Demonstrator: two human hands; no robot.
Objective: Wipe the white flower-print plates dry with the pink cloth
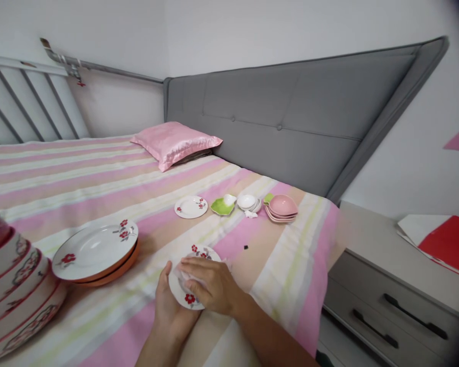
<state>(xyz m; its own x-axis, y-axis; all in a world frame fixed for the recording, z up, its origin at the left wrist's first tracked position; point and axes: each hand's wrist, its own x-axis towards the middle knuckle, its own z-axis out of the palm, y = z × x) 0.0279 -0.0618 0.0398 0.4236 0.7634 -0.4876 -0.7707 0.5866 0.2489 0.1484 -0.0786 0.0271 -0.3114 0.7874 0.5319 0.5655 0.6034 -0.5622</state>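
My left hand [169, 317] grips a small white plate [178, 292] with red flowers, from below and along its left edge, above the striped bed cover. Over the plate's face lies my right hand [219, 283], its fingers bent and pressed on a thin white tissue [182, 275]. Most of the tissue and the plate's middle are hidden under those fingers. Farther off on the bed sits a matching small plate [191, 207]. To its right are a green leaf-shaped dish [222, 206], a stack of small white dishes [247, 202] and stacked pink dishes [283, 205].
Large flowered plates [94, 250] with orange undersides are stacked at left, beside a tall pile of bowls [13, 295]. A small black piece [246, 247] lies on the cover. Behind are a pink pillow [176, 142] and grey headboard [268, 112]; a nightstand [375, 234] stands right.
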